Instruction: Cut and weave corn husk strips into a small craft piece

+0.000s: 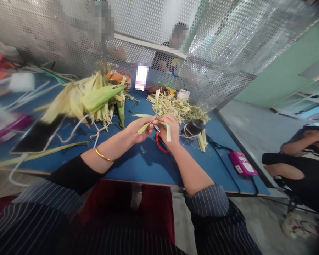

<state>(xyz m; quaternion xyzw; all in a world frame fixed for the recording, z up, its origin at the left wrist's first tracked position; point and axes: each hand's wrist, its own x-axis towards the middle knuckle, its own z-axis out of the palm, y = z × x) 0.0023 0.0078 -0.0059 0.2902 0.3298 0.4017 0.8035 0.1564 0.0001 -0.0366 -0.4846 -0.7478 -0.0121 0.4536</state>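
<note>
Above the blue table, my left hand [140,130] and my right hand [171,127] meet, both pinching a small piece made of corn husk strips [157,102]. Pale green strips stick out from its middle in several directions, one of them upward and one hanging over my right hand. Directly beneath my right hand lies a pair of scissors with red handles [163,146], partly covered by that hand. A black spool [197,125] with light thread stands just right of my right hand. Beside the spool lie a few loose husk strips [202,140].
A heap of corn husks [95,95] lies at the left back, near a dark tablet [37,136] and white cables. Husk scraps [183,108], a lit phone [141,77] and a perforated metal screen [149,21] are farther back. A purple box [243,163] sits right; a person [305,156] sits beyond.
</note>
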